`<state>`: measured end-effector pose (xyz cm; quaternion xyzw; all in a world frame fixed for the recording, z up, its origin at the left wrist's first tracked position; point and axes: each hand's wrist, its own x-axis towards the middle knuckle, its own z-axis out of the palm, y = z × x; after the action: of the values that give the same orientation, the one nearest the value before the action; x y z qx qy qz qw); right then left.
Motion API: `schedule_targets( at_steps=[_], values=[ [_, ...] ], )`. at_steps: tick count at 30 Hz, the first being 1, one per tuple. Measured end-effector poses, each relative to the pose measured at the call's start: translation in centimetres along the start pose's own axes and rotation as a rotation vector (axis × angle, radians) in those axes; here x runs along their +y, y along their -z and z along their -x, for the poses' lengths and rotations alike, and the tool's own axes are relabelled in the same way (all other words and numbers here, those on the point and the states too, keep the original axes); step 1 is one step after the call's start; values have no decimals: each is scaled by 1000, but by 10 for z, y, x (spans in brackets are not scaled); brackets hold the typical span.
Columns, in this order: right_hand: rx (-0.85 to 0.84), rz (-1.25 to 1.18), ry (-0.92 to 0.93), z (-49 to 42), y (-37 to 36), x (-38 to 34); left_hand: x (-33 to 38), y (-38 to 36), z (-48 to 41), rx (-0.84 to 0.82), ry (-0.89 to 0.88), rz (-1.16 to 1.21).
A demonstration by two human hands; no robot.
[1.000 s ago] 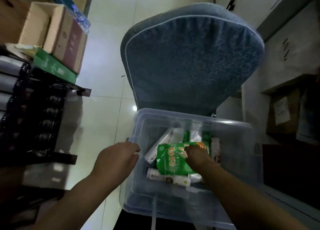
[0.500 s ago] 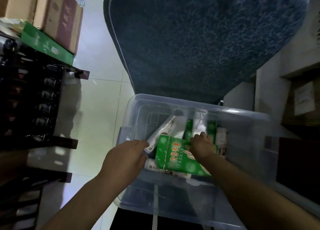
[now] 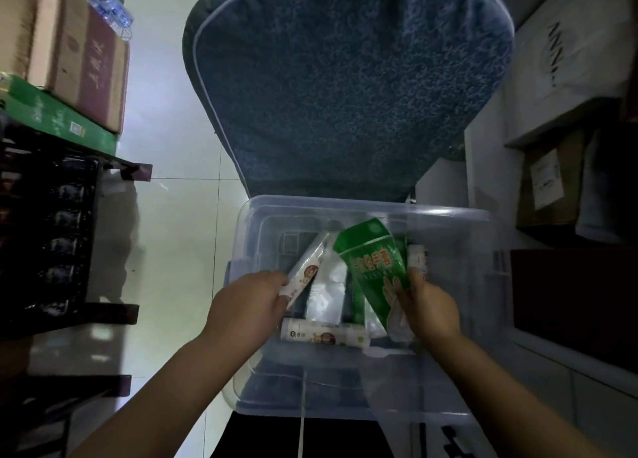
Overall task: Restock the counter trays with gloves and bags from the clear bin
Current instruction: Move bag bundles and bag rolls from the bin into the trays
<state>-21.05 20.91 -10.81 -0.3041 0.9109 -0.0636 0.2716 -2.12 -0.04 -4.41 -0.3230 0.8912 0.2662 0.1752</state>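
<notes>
A clear plastic bin (image 3: 448, 319) stands below me on a blue cushioned chair. My right hand (image 3: 429, 307) grips a green glove pack (image 3: 374, 267) by its lower end and holds it tilted, raised above the bin's contents. My left hand (image 3: 248, 302) pinches the near end of a white roll of bags (image 3: 305, 273) that leans up from the bin's left side. Another white roll (image 3: 324, 335) lies flat at the near side, with clear plastic packs (image 3: 328, 292) between the hands.
The blue chair back (image 3: 345, 84) rises just behind the bin. A dark rack (image 3: 51, 233) with cardboard boxes (image 3: 79, 50) and a green box on top stands at the left. Boxes and shelving (image 3: 569, 146) fill the right side. Pale floor tiles (image 3: 179, 233) lie between rack and bin.
My right hand has lifted the green glove pack up and tilted it away from me. My left hand has moved from the bin's rim to grip the leaning white roll.
</notes>
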Motion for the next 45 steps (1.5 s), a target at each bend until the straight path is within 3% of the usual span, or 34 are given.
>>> schedule_targets(
  at_steps=[7, 10, 13, 14, 17, 20, 22, 26, 32, 35, 42, 45],
  values=[
    [8, -176, -439, 3, -34, 21, -4, -37, -30, -142, 30, -43],
    [145, -236, -504, 8, -38, 17, -3, -65, -50, -246, 78, -84],
    [296, -42, -336, 9, -46, 13, -2, -90, -72, -278, 95, -76],
    [264, -36, -248, 8, -50, 10, -3, -99, -78, -264, 95, -57],
    [-97, -115, -30, 5, -71, -1, -5, -119, -92, -221, 114, -26],
    [-472, -3, 132, 0, -103, -9, -7, -132, -98, -186, 128, -14],
    [-563, 177, 268, -3, -123, -11, -9, -136, -98, -180, 123, -38],
    [-522, 434, 336, -8, -144, -14, -18, -136, -91, -163, 110, -76],
    [-399, 346, 371, 7, -121, -16, -19, -127, -79, -146, 104, -124],
    [-339, 220, 273, 26, -87, -9, -12, -122, -76, -159, 125, -80],
    [-146, -244, -221, 51, -35, 21, -8, -142, -80, -113, 191, 71],
    [-62, -430, -306, 50, -37, 28, -9, -161, -88, -130, 290, 156]
  ],
)
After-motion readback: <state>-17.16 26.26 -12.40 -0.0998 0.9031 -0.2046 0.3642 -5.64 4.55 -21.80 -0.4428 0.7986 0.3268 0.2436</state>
